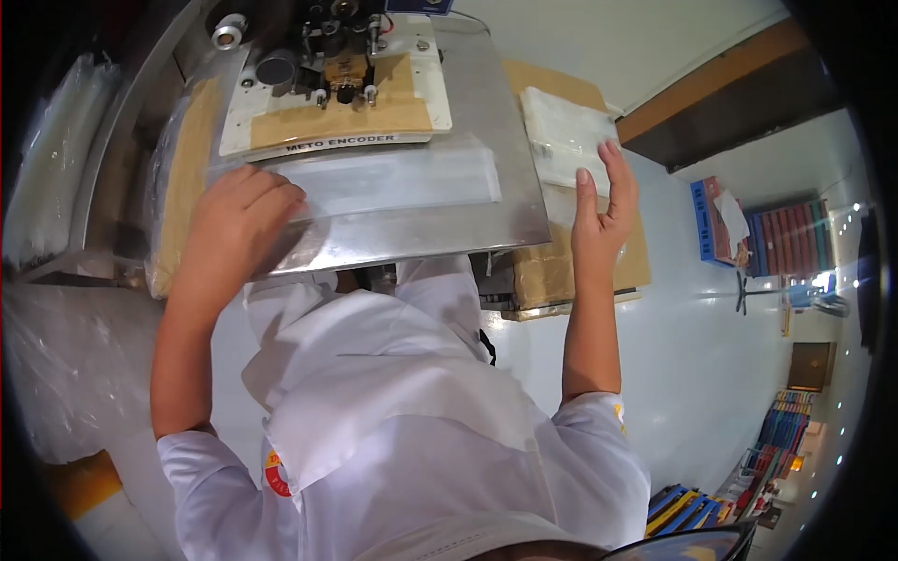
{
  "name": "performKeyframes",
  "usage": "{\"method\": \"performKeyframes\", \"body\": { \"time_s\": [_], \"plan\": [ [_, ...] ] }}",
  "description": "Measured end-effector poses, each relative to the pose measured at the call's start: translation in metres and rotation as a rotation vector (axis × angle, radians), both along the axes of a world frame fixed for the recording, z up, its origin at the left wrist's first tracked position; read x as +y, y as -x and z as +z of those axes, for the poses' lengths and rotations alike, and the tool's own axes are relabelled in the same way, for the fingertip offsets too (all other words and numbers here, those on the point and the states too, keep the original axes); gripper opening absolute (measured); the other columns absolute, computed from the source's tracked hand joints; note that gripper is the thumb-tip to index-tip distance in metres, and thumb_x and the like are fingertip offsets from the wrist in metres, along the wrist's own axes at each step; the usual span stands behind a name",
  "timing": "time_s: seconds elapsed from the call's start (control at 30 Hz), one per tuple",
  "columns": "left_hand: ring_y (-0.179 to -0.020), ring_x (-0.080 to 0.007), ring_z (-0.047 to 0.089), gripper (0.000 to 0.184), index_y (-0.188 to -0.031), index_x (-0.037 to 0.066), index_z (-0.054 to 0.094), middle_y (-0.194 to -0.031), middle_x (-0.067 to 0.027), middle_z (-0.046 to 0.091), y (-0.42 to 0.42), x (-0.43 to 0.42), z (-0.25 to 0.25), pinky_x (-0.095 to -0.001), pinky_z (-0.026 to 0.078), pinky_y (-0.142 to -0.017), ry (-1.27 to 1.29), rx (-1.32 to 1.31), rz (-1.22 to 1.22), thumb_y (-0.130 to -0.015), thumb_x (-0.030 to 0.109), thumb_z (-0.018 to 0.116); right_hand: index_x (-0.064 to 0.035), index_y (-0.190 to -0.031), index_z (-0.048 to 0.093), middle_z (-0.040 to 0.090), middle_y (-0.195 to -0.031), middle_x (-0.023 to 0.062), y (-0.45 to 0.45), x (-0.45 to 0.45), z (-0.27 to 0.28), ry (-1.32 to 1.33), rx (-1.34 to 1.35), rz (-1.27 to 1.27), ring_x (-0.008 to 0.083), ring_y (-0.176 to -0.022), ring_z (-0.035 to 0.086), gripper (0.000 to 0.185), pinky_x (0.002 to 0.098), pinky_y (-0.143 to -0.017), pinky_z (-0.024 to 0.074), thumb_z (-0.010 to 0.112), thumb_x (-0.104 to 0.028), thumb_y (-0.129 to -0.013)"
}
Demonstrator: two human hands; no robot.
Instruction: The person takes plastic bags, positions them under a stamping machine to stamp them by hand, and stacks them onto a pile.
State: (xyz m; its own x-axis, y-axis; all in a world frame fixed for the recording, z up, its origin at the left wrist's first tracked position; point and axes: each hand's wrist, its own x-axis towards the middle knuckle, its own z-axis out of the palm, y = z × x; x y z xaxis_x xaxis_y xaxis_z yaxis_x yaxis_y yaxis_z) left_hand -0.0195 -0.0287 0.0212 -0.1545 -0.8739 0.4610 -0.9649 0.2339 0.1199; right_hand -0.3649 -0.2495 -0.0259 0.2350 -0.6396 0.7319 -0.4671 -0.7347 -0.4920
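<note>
A stack of clear plastic sleeves lies on the steel table, in front of the white machine marked METO ENCODER. My left hand rests on the left end of the sleeves, its fingers curled together; what they may pinch is hidden. To the right, my right hand is raised with thumb and fingers apart and nothing between them. It is beside a white plastic-wrapped stack on a brown cardboard box.
Clear plastic bags stand at the far left. A taped brown carton is left of the machine. Binders and a blue box stand at the right, past the floor.
</note>
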Motion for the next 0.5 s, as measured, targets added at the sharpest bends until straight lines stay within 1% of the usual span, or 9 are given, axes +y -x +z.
{"method": "performKeyframes", "body": {
  "time_s": [0.07,0.17,0.2,0.23,0.3,0.33,0.37,0.4,0.5],
  "plan": [
    [-0.083,-0.0272,0.062,0.018,-0.095,0.007,0.072,-0.087,-0.0055,0.066,0.02,0.004,0.023,-0.0374,0.049,-0.071,0.062,-0.034,-0.066,-0.077,0.008,0.075,-0.0087,-0.132,0.063,0.061,-0.134,0.0118,-0.038,0.054,0.054,0.028,0.1,0.249,0.0335,-0.123,0.057,0.051,0.0485,-0.108,0.0415,0.079,-0.014,-0.083],
    [-0.078,-0.0259,0.06,0.022,-0.096,0.005,0.071,-0.086,-0.0059,0.065,0.048,0.018,0.051,-0.0351,0.047,-0.068,0.177,-0.044,-0.16,-0.076,0.009,0.077,-0.0025,-0.121,0.068,0.071,-0.113,0.0116,-0.093,0.104,0.079,0.324,0.234,0.609,0.0283,-0.098,0.069,0.045,0.041,-0.084,0.054,0.081,-0.012,-0.079],
    [-0.078,-0.0248,0.06,0.024,-0.098,0.004,0.07,-0.087,-0.0067,0.065,0.054,0.022,0.057,-0.0344,0.047,-0.068,0.246,-0.015,-0.16,-0.076,0.009,0.077,-0.0023,-0.119,0.069,0.073,-0.107,0.0102,-0.104,0.107,0.072,0.304,0.156,0.764,0.027,-0.089,0.07,0.043,0.0394,-0.078,0.055,0.082,-0.012,-0.079],
    [-0.077,-0.0237,0.06,0.025,-0.099,0.002,0.07,-0.087,-0.0074,0.066,0.057,0.028,0.061,-0.0337,0.047,-0.068,0.312,0.012,-0.157,-0.076,0.009,0.077,-0.0027,-0.117,0.069,0.073,-0.104,0.0092,-0.107,0.111,0.072,0.253,0.06,0.806,0.0261,-0.085,0.07,0.04,0.0387,-0.075,0.0548,0.081,-0.01,-0.08],
    [-0.078,-0.0208,0.06,0.022,-0.097,0.0,0.069,-0.089,-0.0088,0.067,0.056,0.042,0.058,-0.0321,0.046,-0.069,0.284,0.497,-0.056,-0.077,0.008,0.076,-0.0037,-0.114,0.07,0.074,-0.098,0.0073,-0.113,0.125,0.081,0.154,-0.14,0.898,0.0243,-0.077,0.069,0.034,0.0372,-0.07,0.0545,0.08,-0.007,-0.082],
    [-0.078,-0.0193,0.06,0.02,-0.096,0.0,0.068,-0.09,-0.0095,0.067,0.052,0.05,0.052,-0.0313,0.046,-0.069,0.261,0.738,-0.003,-0.078,0.008,0.075,-0.0033,-0.113,0.07,0.073,-0.098,0.0083,-0.114,0.131,0.084,0.079,-0.19,0.939,0.0248,-0.077,0.069,0.032,0.0366,-0.071,0.0546,0.079,-0.004,-0.083],
    [-0.081,-0.0167,0.059,0.014,-0.093,-0.001,0.067,-0.089,-0.0098,0.067,0.042,0.06,0.042,-0.029,0.046,-0.07,0.267,0.857,-0.042,-0.083,0.007,0.072,-0.0029,-0.112,0.07,0.073,-0.098,0.0093,-0.116,0.137,0.087,0.003,-0.236,0.981,0.0252,-0.078,0.069,0.029,0.036,-0.071,0.0547,0.078,-0.002,-0.084],
    [-0.079,-0.0165,0.059,0.011,-0.092,-0.001,0.066,-0.088,-0.0098,0.066,0.042,0.063,0.043,-0.0284,0.046,-0.07,0.29,0.895,-0.043,-0.085,0.007,0.07,-0.0025,-0.111,0.07,0.073,-0.099,0.0104,-0.117,0.141,0.089,-0.072,-0.277,1.028,0.0257,-0.079,0.069,0.027,0.0354,-0.072,0.0548,0.076,0.0,-0.085],
    [-0.076,-0.0154,0.059,0.008,-0.091,-0.001,0.066,-0.084,-0.0089,0.064,0.047,0.065,0.043,-0.0267,0.045,-0.068,0.322,1.01,0.001,-0.092,0.007,0.066,-0.0008,-0.112,0.069,0.073,-0.1,0.0115,-0.121,0.15,0.092,-0.22,-0.139,0.985,0.0234,-0.081,0.07,0.023,0.0338,-0.077,0.0563,0.071,0.003,-0.089]
  ]
}}
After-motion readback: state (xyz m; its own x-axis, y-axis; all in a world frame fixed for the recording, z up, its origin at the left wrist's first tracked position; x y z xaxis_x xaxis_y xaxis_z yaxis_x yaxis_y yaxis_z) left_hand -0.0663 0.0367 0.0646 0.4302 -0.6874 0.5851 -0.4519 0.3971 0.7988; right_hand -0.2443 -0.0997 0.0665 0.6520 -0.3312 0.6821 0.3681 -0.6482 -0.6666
